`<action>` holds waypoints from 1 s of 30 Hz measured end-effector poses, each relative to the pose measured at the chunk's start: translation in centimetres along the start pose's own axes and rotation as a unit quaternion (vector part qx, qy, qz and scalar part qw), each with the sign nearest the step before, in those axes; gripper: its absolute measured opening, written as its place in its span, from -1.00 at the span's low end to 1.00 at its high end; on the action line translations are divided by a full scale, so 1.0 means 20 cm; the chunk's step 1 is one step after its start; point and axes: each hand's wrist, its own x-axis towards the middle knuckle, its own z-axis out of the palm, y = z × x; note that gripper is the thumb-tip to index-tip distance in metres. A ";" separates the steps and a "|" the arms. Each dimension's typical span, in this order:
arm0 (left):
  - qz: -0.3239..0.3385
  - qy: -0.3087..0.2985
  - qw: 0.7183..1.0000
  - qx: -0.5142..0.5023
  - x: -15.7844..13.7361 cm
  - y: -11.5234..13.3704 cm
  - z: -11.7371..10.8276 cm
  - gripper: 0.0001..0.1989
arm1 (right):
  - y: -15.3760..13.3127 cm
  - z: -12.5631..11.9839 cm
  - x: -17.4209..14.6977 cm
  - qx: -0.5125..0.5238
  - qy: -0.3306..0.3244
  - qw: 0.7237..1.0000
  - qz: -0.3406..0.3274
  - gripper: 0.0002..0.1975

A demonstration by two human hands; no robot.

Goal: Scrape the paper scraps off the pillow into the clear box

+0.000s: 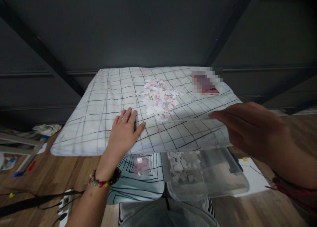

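My left hand (124, 131) lies flat with spread fingers on a white checked cloth (99, 104) near the front edge of the covered table. A heap of small white and pink paper pieces (159, 99) rests on the cloth just beyond its fingertips. Over the right front edge my right hand (255, 128) is raised, its fingers pressed together and pointing left. It is somewhat blurred. A faint pale streak runs leftward from its fingertips, and I cannot make out whether they pinch something thin and clear.
A phone (206, 85), partly pixelated, lies at the back right of the cloth. Below the front edge are a clear plastic bin (218, 180) with paper pieces inside and a pale-green patterned cushion (148, 190) with a pinkish item. A power strip (65, 204) lies on the floor at left.
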 end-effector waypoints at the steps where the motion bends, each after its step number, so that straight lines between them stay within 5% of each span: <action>1: 0.000 0.000 1.000 0.000 0.00 0.00 0.00 -0.38 | -0.01 0.00 0.00 0.015 0.001 1.000 0.002 -0.65; 19: 0.007 -0.014 1.000 -0.016 -0.03 -0.06 0.00 -0.36 | -0.16 -0.07 0.06 0.044 -0.037 0.997 0.060 -0.69; 30: -0.033 -0.013 0.999 0.017 -0.15 -0.13 -0.04 -0.38 | -0.26 -0.16 0.11 0.151 -0.016 0.988 0.014 -0.64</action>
